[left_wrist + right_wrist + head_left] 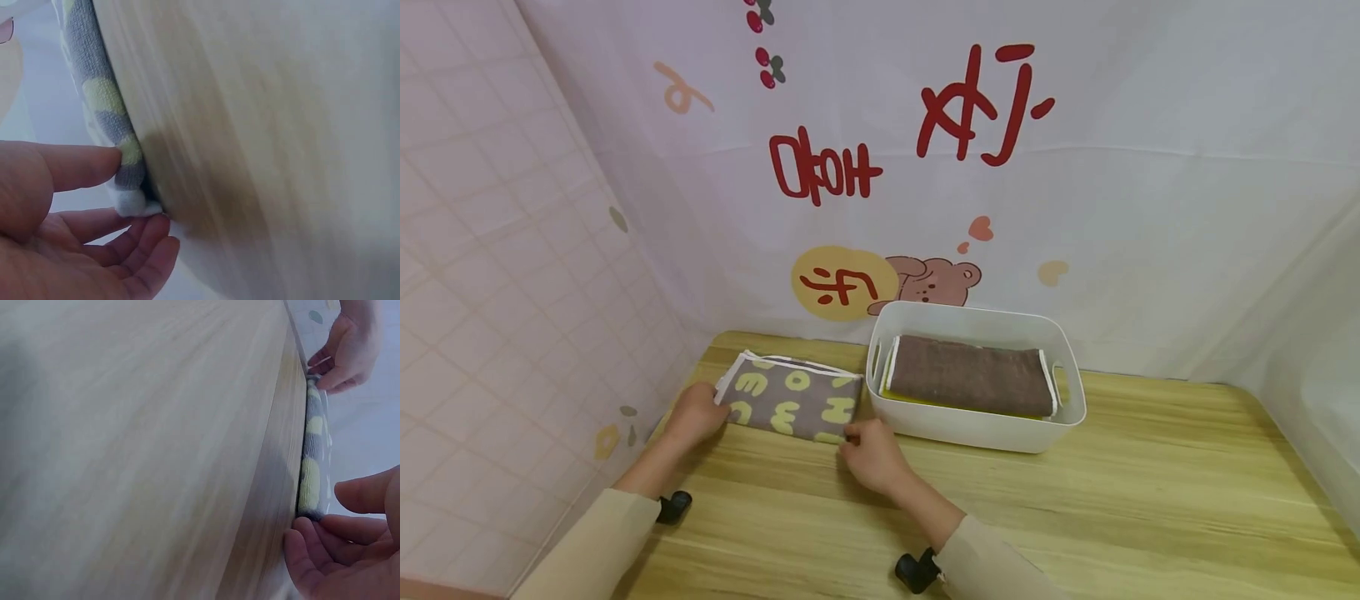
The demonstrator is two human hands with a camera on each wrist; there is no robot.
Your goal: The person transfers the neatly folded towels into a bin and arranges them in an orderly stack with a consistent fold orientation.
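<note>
A folded grey towel (797, 402) with yellow-green letters and white edging lies on the wooden table, left of a white bin. At its left end, my left hand (696, 414) pinches the edge; in the left wrist view the thumb (87, 165) is on the towel (103, 94) and the fingers curl below its corner. My right hand (874, 457) holds the near right corner. From the right wrist, the index finger (353, 527) meets the towel's end (310, 481), with the thumb (365, 492) close above it.
The white bin (962, 435) stands against the back wall curtain, right of the towel. A folded brown towel (970, 375) lies inside it, over something yellow. A pale grid-patterned wall (497, 275) borders the table (1150, 483) on the left.
</note>
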